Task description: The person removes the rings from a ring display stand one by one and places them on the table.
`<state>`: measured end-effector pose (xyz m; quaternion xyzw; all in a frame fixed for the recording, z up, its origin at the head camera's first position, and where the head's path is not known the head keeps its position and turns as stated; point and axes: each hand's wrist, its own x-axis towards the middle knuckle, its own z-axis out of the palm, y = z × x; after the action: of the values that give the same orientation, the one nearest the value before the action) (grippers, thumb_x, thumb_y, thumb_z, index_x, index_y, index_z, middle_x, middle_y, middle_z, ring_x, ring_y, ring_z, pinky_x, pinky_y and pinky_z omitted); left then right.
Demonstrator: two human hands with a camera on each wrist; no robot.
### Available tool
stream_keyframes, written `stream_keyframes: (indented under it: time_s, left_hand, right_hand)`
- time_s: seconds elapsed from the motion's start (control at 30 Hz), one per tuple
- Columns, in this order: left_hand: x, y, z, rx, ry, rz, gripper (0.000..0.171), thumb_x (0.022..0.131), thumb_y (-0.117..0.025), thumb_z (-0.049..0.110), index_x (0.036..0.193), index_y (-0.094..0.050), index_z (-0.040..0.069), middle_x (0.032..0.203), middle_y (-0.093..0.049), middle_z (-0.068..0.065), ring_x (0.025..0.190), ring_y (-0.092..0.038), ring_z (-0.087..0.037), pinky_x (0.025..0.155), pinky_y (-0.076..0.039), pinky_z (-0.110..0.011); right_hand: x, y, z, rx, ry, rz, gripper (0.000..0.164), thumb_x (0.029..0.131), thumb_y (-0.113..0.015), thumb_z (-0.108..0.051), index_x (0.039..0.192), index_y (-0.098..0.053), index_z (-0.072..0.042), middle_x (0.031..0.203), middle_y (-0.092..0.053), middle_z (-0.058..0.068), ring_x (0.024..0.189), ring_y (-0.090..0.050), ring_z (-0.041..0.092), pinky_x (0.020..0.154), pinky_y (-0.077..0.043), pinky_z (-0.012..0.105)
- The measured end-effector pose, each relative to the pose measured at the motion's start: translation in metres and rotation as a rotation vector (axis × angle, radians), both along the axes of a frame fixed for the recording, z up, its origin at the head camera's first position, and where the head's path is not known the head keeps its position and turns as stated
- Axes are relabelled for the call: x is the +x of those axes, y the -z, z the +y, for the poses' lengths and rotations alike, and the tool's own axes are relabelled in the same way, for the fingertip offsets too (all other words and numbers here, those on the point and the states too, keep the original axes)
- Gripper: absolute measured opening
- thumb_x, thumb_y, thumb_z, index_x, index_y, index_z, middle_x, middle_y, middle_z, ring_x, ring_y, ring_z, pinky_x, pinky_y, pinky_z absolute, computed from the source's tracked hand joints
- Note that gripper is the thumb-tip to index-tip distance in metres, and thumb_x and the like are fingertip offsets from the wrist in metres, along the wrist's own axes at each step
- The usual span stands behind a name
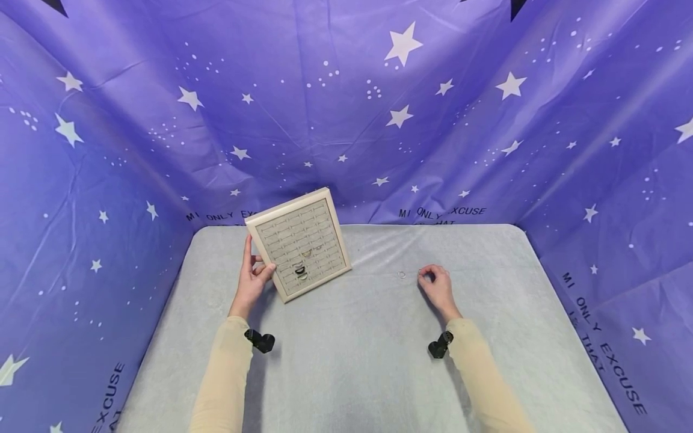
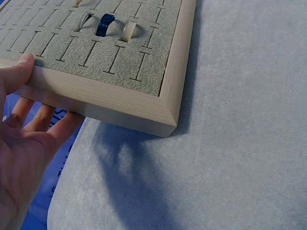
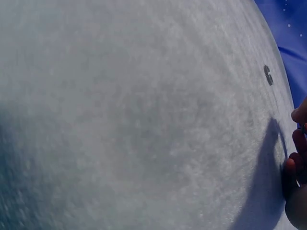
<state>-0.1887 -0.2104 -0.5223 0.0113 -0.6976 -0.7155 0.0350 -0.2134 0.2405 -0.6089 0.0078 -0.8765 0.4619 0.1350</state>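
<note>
- Slotting rings into a framed ring display (image 2: 115, 98) appears to be the step in hand, partly done.
- Left hand (image 1: 252, 279): grips the display's left side, thumb over the front, fingers behind. The display tilts its face toward the person; whether its lower edge touches the cloth, cannot tell.
- Right hand (image 1: 437, 288): thumb and forefinger come together; whether they pinch anything, cannot tell.
- Loose ring (image 1: 402, 275): lies on the table, just beside the right fingertips.
- Seated, side by side: silver ring (image 2: 84, 20), dark ring (image 2: 105, 24), cream ring (image 2: 128, 31). Many slots stand bare.
- Next move, as judged: calls for a fine pinch and a bare slot, display steady.
- Table (image 1: 352, 373): pale grey cloth, rounded far corners.
- Backdrop (image 1: 303, 36): purple-blue fabric on three sides, white stars, dots, black lettering.
</note>
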Motion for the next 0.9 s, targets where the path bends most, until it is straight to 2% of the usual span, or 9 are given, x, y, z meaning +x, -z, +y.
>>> stream_keyframes:
  time_s: [0.27, 0.47, 0.57, 0.77, 0.9]
  left_hand:
    - [-0.001, -0.001, 0.001, 0.009, 0.011, -0.002, 0.094, 0.092, -0.057, -0.010, 0.156, 0.000, 0.030, 0.108, -0.039, -0.013, 0.091, -0.063, -0.011, 0.081, -0.055, -0.031]
    - [-0.001, -0.001, 0.001, -0.005, 0.009, -0.006, 0.095, 0.092, -0.057, -0.010, 0.156, 0.000, 0.031, 0.108, -0.039, -0.011, 0.091, -0.063, -0.011, 0.081, -0.056, -0.030]
    - [-0.003, 0.003, -0.001, 0.000, 0.009, -0.009, 0.096, 0.091, -0.057, -0.011, 0.156, 0.000, 0.031, 0.108, -0.039, -0.011, 0.091, -0.063, -0.011, 0.079, -0.056, -0.030]
    - [-0.010, 0.020, -0.005, 0.023, -0.003, -0.004, 0.096, 0.092, -0.058, -0.009, 0.156, -0.003, 0.036, 0.108, -0.039, -0.009, 0.089, -0.063, -0.007, 0.077, -0.056, -0.025]
    - [-0.010, 0.024, -0.005, 0.004, -0.012, 0.019, 0.096, 0.092, -0.059, -0.007, 0.155, -0.003, 0.038, 0.108, -0.039, -0.010, 0.088, -0.063, -0.005, 0.074, -0.055, -0.022]
  right_hand:
    - [-0.002, 0.002, -0.001, 0.054, -0.003, -0.101, 0.008, 0.081, -0.066, 0.002, 0.089, -0.065, 0.005, 0.102, -0.058, 0.023, 0.101, -0.048, 0.039, 0.091, -0.036, 0.048]
    - [-0.001, 0.001, -0.002, 0.075, -0.013, -0.103, 0.007, 0.081, -0.066, 0.001, 0.087, -0.066, 0.005, 0.103, -0.058, 0.023, 0.100, -0.047, 0.039, 0.088, -0.036, 0.048]
    - [-0.001, 0.001, -0.002, 0.080, -0.018, -0.096, 0.007, 0.081, -0.067, 0.000, 0.087, -0.066, 0.004, 0.102, -0.058, 0.022, 0.098, -0.047, 0.038, 0.086, -0.037, 0.047]
    - [-0.001, 0.002, -0.001, 0.087, -0.031, -0.089, 0.009, 0.082, -0.066, 0.000, 0.089, -0.067, 0.005, 0.103, -0.057, 0.023, 0.099, -0.048, 0.038, 0.086, -0.037, 0.048]
    - [-0.001, 0.004, -0.001, 0.086, -0.039, -0.089, 0.010, 0.082, -0.067, 0.001, 0.091, -0.068, 0.005, 0.104, -0.057, 0.023, 0.099, -0.048, 0.039, 0.087, -0.037, 0.048]
